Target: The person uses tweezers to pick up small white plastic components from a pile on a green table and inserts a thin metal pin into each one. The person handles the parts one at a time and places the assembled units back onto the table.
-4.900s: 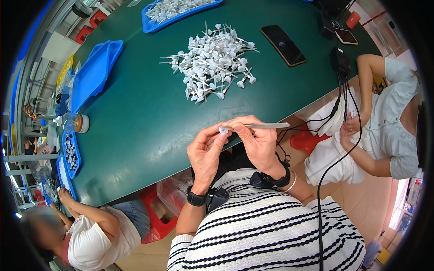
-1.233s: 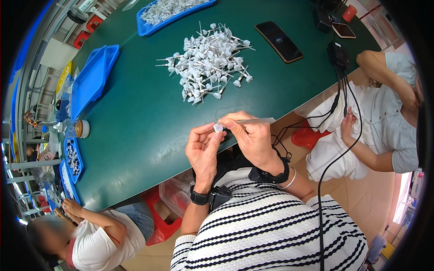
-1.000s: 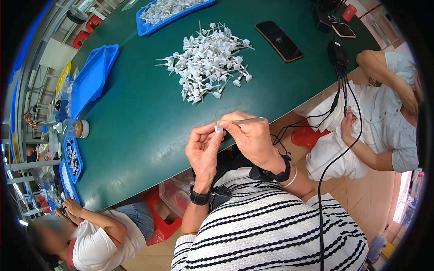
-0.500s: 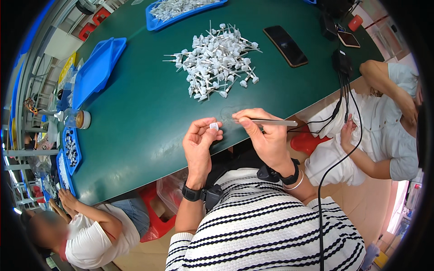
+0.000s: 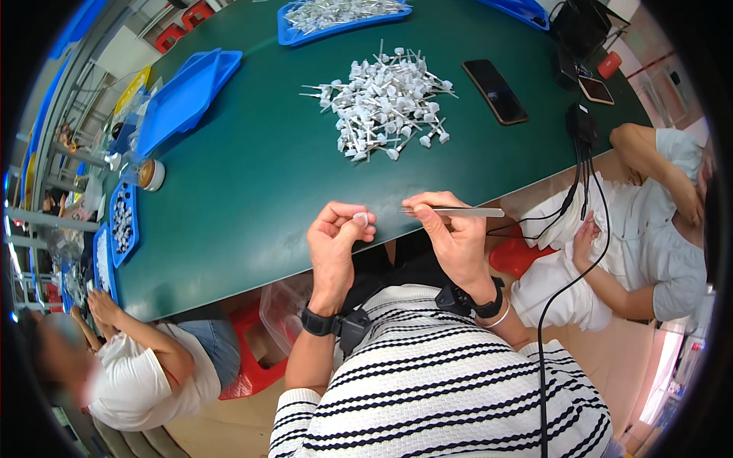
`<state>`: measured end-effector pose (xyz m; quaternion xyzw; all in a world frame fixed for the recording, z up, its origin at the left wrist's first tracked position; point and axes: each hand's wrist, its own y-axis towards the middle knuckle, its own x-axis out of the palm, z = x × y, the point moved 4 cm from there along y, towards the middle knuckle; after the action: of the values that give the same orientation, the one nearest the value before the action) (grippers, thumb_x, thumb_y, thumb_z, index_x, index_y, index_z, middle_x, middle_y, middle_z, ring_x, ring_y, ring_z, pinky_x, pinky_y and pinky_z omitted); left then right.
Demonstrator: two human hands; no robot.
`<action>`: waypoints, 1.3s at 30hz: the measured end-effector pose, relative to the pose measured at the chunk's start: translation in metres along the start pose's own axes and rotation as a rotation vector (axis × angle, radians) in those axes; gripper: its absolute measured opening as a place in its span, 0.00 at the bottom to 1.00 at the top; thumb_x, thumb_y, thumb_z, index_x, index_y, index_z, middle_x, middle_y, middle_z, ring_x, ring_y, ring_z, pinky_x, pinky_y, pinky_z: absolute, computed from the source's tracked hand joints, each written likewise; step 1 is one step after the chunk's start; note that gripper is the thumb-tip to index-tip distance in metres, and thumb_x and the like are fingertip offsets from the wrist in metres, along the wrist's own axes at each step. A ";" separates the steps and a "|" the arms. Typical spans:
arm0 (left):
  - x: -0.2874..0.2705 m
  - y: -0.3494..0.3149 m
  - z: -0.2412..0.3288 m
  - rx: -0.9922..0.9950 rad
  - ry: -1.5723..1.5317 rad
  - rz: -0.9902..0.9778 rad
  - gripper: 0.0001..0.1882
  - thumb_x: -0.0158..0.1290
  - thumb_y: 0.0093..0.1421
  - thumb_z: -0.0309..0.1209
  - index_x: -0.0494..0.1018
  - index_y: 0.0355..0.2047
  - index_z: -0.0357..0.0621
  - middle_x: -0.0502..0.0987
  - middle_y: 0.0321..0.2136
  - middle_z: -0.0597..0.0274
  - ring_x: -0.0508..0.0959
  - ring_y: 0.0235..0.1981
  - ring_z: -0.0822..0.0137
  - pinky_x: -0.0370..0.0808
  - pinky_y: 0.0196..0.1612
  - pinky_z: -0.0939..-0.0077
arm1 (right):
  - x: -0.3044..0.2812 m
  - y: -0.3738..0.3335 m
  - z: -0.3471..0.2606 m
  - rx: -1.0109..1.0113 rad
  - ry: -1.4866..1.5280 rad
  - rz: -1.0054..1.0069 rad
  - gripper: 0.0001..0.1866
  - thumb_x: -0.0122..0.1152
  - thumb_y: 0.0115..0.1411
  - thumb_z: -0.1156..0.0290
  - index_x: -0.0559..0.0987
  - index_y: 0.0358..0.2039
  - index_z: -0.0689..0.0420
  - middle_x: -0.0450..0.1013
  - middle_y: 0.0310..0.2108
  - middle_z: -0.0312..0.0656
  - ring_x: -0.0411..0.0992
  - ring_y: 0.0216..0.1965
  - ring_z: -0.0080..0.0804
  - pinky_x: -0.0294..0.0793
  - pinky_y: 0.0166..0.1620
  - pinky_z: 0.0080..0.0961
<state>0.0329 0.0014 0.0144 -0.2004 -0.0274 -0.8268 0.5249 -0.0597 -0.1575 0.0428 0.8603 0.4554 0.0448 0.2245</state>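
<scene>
Between the thumb and fingers of my left hand [image 5: 336,237] is a small white plastic part [image 5: 360,219], mostly covered by the fingertips. My right hand [image 5: 452,229] grips a pair of metal tweezers [image 5: 466,212], held nearly level with the tips pointing left toward my left hand. A short gap separates the tweezer tips from the white part. Whether the tips pinch anything is too small to tell. Beyond both hands, a heap of small white parts with thin stems [image 5: 389,103] lies on the green table [image 5: 259,183].
A blue tray [image 5: 294,37] of similar white parts is at the far edge. A dark phone [image 5: 496,91] lies right of the heap. Stacked blue trays [image 5: 179,107] and a round jar [image 5: 151,175] stand left. Black cables [image 5: 584,160] hang at the right. People sit on both sides.
The view has shifted, so the heap, trays and phone appear farther right. The white part in my left hand is turned and shows less. My right hand keeps hold of the tweezers.
</scene>
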 end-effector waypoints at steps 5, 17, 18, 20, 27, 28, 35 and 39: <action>-0.062 -0.076 0.038 0.017 0.246 0.058 0.04 0.57 0.59 0.24 0.73 0.32 0.36 0.80 0.29 0.58 0.78 0.28 0.72 0.75 0.34 0.79 | -0.012 -0.006 0.007 0.050 0.041 -0.065 0.10 0.58 0.67 0.72 0.79 0.38 0.67 0.79 0.35 0.45 0.78 0.35 0.30 0.78 0.41 0.25; 0.009 -0.022 0.068 0.557 1.053 -0.080 0.07 0.59 0.57 0.20 0.79 0.37 0.38 0.79 0.28 0.57 0.78 0.27 0.68 0.73 0.30 0.79 | -0.023 0.002 0.028 0.113 0.123 -0.005 0.11 0.58 0.67 0.71 0.79 0.38 0.68 0.80 0.34 0.44 0.80 0.33 0.28 0.78 0.38 0.20; 0.024 0.001 0.061 0.641 1.120 -0.155 0.08 0.59 0.56 0.20 0.78 0.37 0.39 0.78 0.30 0.56 0.78 0.27 0.62 0.74 0.31 0.74 | -0.027 0.002 0.028 0.129 0.127 -0.009 0.11 0.57 0.68 0.71 0.78 0.39 0.69 0.79 0.35 0.46 0.80 0.35 0.30 0.79 0.41 0.23; 0.046 0.041 0.044 0.817 1.268 -0.210 0.10 0.59 0.54 0.20 0.77 0.38 0.41 0.77 0.30 0.56 0.77 0.28 0.56 0.74 0.32 0.66 | -0.033 0.001 0.028 0.155 0.128 -0.006 0.11 0.56 0.68 0.71 0.77 0.40 0.69 0.79 0.36 0.48 0.79 0.37 0.32 0.81 0.44 0.26; 0.067 0.093 0.012 0.818 1.413 -0.297 0.10 0.62 0.53 0.24 0.76 0.36 0.42 0.75 0.29 0.56 0.77 0.28 0.54 0.74 0.32 0.61 | -0.047 -0.005 0.035 0.178 0.122 0.102 0.12 0.58 0.67 0.70 0.79 0.38 0.68 0.80 0.34 0.43 0.79 0.32 0.25 0.77 0.38 0.18; 0.067 0.091 0.014 0.778 1.351 -0.328 0.09 0.62 0.53 0.24 0.75 0.35 0.41 0.76 0.30 0.57 0.78 0.27 0.56 0.74 0.30 0.64 | -0.047 -0.004 0.035 0.178 0.132 0.107 0.11 0.58 0.68 0.70 0.79 0.38 0.68 0.80 0.34 0.43 0.79 0.33 0.25 0.77 0.38 0.18; 0.041 0.039 0.010 0.017 0.635 -0.328 0.06 0.59 0.57 0.20 0.71 0.32 0.35 0.80 0.30 0.62 0.80 0.30 0.76 0.78 0.32 0.82 | -0.031 0.010 0.023 0.147 0.219 0.023 0.12 0.56 0.68 0.69 0.77 0.41 0.69 0.79 0.39 0.48 0.79 0.38 0.30 0.80 0.45 0.25; 0.034 0.032 0.002 -0.047 0.303 -0.283 0.08 0.59 0.58 0.19 0.73 0.37 0.34 0.80 0.33 0.64 0.79 0.33 0.77 0.79 0.34 0.84 | -0.014 0.011 0.019 0.112 0.282 0.083 0.09 0.59 0.66 0.71 0.80 0.39 0.65 0.80 0.35 0.41 0.78 0.34 0.23 0.76 0.39 0.18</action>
<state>0.0496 -0.0418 0.0233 -0.0800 0.0431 -0.9134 0.3967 -0.0541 -0.1812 0.0323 0.8748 0.4482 0.1489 0.1077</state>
